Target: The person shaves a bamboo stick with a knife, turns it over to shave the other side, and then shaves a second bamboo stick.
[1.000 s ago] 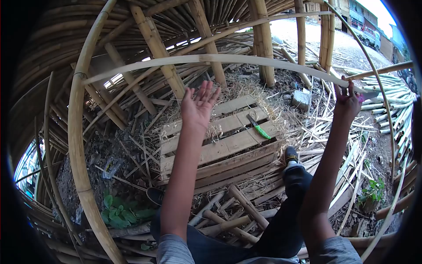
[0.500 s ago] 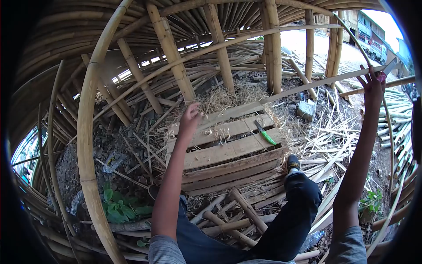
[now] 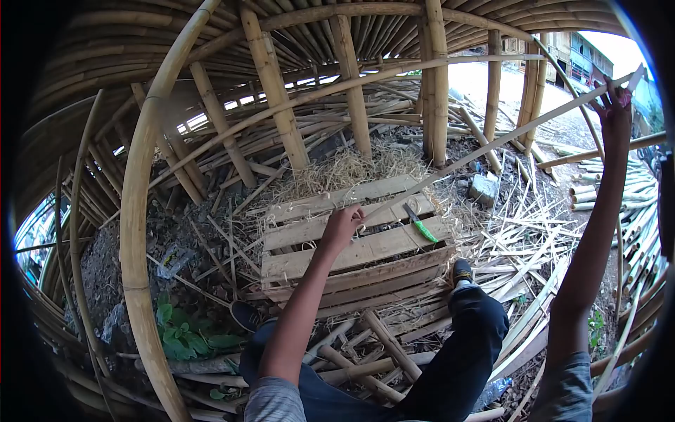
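A long, thin bamboo strip (image 3: 492, 145) slants from the crate top up to the far right. My right hand (image 3: 614, 107) is raised at its upper end, pinching it with some fingers spread; something pink shows at that hand. At the lower end, my left hand (image 3: 342, 226) is closed over the slatted wooden crate (image 3: 330, 261), its fingertips at the strip; the exact grip is partly hidden. A knife with a bright green handle (image 3: 425, 232) lies on the crate's slats, to the right of my left hand. Curly shavings lie around it.
A thick upright bamboo pole (image 3: 137, 232) stands close on the left. Bamboo posts (image 3: 436, 91) and a rail cross behind the crate. Split bamboo pieces (image 3: 524, 225) litter the ground at right, near a stone block (image 3: 484, 188). Stacked poles (image 3: 636, 211) lie farther right.
My left hand has moved right and down over the crate to the strip's lower end. My right hand has risen slightly outward, tilting the strip more steeply.
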Motion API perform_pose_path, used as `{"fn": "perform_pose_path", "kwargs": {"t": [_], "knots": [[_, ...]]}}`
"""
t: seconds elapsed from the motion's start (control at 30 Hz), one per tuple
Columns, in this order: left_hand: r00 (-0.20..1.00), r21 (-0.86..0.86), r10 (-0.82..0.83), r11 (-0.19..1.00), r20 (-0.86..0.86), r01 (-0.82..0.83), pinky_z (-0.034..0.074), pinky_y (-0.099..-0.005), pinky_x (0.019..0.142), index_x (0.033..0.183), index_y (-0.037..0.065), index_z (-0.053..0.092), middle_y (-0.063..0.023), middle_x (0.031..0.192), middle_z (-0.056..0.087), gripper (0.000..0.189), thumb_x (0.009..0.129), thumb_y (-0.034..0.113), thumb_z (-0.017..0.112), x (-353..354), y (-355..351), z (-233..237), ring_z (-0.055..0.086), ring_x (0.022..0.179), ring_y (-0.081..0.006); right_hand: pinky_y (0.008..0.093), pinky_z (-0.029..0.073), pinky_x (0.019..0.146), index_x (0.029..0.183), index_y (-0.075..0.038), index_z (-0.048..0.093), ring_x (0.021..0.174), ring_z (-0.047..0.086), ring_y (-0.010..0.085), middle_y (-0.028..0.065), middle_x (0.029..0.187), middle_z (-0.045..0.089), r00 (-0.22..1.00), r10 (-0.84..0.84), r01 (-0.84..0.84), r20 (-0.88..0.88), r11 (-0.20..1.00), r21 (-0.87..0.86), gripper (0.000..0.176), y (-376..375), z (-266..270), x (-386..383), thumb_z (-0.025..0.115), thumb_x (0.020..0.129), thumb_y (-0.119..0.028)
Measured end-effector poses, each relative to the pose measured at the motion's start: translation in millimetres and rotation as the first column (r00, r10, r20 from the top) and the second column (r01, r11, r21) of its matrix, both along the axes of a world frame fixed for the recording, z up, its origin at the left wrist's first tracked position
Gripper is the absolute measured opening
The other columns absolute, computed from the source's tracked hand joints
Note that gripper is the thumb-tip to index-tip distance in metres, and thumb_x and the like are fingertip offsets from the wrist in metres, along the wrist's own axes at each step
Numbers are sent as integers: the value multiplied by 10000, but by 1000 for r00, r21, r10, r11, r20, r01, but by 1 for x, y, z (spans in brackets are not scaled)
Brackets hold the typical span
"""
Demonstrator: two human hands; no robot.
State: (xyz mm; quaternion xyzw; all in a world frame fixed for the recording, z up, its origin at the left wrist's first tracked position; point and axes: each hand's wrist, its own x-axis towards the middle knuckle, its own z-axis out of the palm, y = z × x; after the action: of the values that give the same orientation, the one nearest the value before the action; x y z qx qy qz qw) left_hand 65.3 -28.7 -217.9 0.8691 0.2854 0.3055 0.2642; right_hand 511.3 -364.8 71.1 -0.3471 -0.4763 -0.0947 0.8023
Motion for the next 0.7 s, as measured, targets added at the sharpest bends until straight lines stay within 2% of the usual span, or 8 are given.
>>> {"fn": "perform_pose_path", "kwargs": {"t": [0.17, 0.3, 0.37, 0.4, 0.57, 0.63, 0.67, 0.7], "knots": [[971, 62, 103, 994, -215, -92, 505, -369, 741, 981, 18, 583, -154, 929, 663, 185, 819, 92, 632, 15, 22, -40, 657, 872, -255, 431, 567, 818, 1186, -1, 383, 1068, 587, 282, 174, 1163, 571, 984, 176, -178, -26, 978, -111, 379, 86, 9, -79, 566, 918, -197], [995, -41, 51, 998, -81, -54, 475, -348, 897, 1200, 41, 494, -164, 1156, 602, 379, 848, 101, 619, 13, 33, -12, 585, 1095, -257, 406, 613, 670, 1132, 6, 443, 864, 671, 275, 166, 1001, 648, 934, 329, -355, -139, 899, -256, 304, 199, -31, -155, 579, 876, -85], [956, -82, -41, 994, 289, 67, 436, -366, 955, 1280, 42, 413, -177, 1278, 513, 464, 869, 120, 614, 7, 30, 19, 509, 1189, -269, 377, 612, 639, 932, -34, 511, 808, 686, 257, 155, 947, 666, 863, 464, -504, -198, 806, -310, 133, 244, -56, -209, 615, 850, -27], [945, -171, 7, 984, 328, 52, 393, -379, 1002, 1309, 39, 372, -187, 1311, 468, 477, 895, 130, 591, 0, 12, 53, 468, 1226, -278, 362, 607, 621, 884, -47, 495, 812, 687, 250, 153, 936, 670, 809, 544, -587, -223, 760, -279, 136, 270, -70, -231, 625, 846, -35], [856, -13, -26, 999, 517, 37, 445, -343, 943, 1246, 10, 424, -178, 1188, 547, 376, 942, 201, 535, -23, 28, 119, 549, 1115, -247, 348, 596, 642, 804, -91, 448, 819, 681, 232, 94, 947, 671, 670, 728, -736, -146, 624, -262, 219, 316, -54, -329, 666, 830, -84], [864, -237, -53, 951, 501, 196, 499, -282, 741, 1081, 23, 503, -108, 934, 622, 273, 977, 271, 463, -35, 56, 126, 619, 873, -177, 341, 558, 552, 817, -77, 456, 728, 677, 190, 83, 786, 659, 894, 429, -345, 130, 844, -411, 206, 325, -44, -356, 651, 849, -134], [827, -187, -135, 942, 546, 277, 428, -228, 558, 885, 53, 484, -7, 672, 519, 290, 1000, 304, 396, -39, 65, 123, 519, 600, -87, 366, 486, 469, 828, -58, 484, 636, 654, 205, 117, 646, 598, 862, 12, 142, 506, 954, -266, 214, 322, -40, -359, 624, 873, -214], [819, -180, -140, 942, 556, 283, 428, -228, 558, 885, 53, 484, -7, 672, 519, 290, 1000, 304, 396, -43, 67, 121, 519, 600, -87, 366, 486, 469, 828, -58, 484, 636, 654, 205, 117, 646, 598, 856, 7, 149, 518, 954, -260, 214, 312, -36, -363, 624, 873, -214]]}}
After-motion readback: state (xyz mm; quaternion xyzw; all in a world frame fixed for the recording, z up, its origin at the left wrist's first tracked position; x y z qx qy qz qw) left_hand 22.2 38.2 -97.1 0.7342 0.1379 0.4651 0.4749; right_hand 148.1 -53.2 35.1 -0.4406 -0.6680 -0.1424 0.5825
